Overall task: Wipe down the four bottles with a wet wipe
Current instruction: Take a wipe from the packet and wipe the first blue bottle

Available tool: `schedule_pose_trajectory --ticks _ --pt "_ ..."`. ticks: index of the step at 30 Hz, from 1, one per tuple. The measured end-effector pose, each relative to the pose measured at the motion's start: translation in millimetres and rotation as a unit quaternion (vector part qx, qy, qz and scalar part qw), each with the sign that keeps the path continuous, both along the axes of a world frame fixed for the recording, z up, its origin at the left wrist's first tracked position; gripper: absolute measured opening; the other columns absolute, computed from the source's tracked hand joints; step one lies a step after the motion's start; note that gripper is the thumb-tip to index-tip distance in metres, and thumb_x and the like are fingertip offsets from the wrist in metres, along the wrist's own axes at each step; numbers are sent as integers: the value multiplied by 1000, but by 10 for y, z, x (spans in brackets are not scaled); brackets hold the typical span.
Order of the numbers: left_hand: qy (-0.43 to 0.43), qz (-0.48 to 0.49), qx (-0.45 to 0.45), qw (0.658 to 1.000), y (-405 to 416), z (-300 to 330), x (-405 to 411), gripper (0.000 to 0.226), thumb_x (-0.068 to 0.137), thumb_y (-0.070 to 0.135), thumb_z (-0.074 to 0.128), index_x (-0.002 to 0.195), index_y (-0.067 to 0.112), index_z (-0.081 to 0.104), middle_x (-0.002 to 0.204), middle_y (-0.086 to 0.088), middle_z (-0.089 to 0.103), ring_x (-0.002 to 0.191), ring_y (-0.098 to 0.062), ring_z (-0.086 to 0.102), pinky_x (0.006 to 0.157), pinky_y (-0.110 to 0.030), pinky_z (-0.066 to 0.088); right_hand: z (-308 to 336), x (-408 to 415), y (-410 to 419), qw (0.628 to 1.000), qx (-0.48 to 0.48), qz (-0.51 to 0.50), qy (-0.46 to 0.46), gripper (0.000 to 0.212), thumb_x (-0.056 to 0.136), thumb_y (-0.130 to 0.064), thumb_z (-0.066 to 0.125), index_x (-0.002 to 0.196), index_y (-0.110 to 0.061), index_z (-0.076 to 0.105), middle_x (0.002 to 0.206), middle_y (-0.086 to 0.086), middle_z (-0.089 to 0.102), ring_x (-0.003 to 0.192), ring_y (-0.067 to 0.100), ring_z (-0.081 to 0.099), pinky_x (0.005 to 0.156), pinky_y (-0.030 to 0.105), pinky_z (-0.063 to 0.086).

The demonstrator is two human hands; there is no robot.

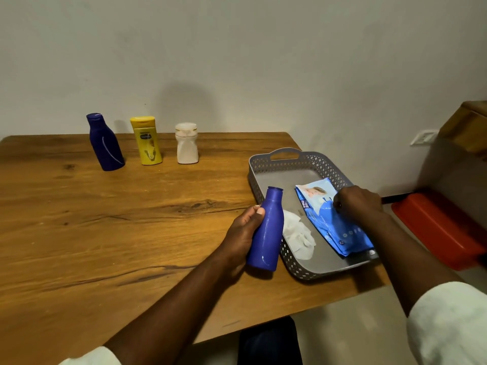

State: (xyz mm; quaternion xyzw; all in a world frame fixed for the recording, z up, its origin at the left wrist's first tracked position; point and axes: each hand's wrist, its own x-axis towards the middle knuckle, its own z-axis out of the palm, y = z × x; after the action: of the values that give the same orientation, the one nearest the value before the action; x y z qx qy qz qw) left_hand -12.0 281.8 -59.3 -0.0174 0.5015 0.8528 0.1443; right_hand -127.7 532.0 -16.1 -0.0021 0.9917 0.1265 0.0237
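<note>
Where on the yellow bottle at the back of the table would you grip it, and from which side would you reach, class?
Probably around the middle of the yellow bottle, reaching from the front. It stands upright with its broad labelled face toward the camera, so a hand can wrap its narrower sides. The dark blue bottle and white bottle flank it, apart from it.

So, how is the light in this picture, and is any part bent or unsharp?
Head view: soft warm light from the front, with a broad shadow on the wall behind the bottles; the wide lens bends the table edge and leans the dark blue bottle; the left hand, its bottle and the tray are sharp; the sleeves at the corners look soft.
</note>
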Motion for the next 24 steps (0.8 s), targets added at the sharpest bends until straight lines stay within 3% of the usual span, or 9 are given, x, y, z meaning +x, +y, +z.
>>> schedule_pose_trajectory --ticks 7,12,20,22,24 --pt "5 -6 3 1000 -9 13 11 32 91 35 53 117 16 55 98 -10 67 81 -21 64 68 -35 52 -45 31 25 1000 -23 1 -2 23 89 -27 52 106 -21 66 111 6 64 98 28 61 70 29 39" --pt "4 -4 6 1000 11 7 21 40 86 38 56 119 16 54 99 -11 67 82 -22 64 69 -35 52 -55 44 55 998 -62 -19 21 18 87 -24 52 93 -20 69 104 9 65 94 31 61 68 28 38" --pt "6 -5 9 1000 7 3 29 39 87 38 56 117 15 55 95 -9 67 79 -21 64 67 -34 52 -88 100 -11 999 -38 -5 16 18 87 -23 53 89 -29 70 106 6 64 99 30 61 70 28 39" --pt "7 -6 4 1000 6 4 31 38 87 38 55 117 14 55 95 -8 67 79 -20 64 67 -34 52 -81 114 2 997 -75 -16 28 18 84 -21 54 71 -28 64 98 7 65 94 32 61 67 28 38" --pt "6 -5 5 1000 8 -1 29 40 86 39 56 117 14 54 96 -9 67 79 -20 64 66 -33 53 -71 108 62 988 -144 -34 40 13 81 -22 57 70 -26 63 89 6 63 88 32 61 66 28 39"
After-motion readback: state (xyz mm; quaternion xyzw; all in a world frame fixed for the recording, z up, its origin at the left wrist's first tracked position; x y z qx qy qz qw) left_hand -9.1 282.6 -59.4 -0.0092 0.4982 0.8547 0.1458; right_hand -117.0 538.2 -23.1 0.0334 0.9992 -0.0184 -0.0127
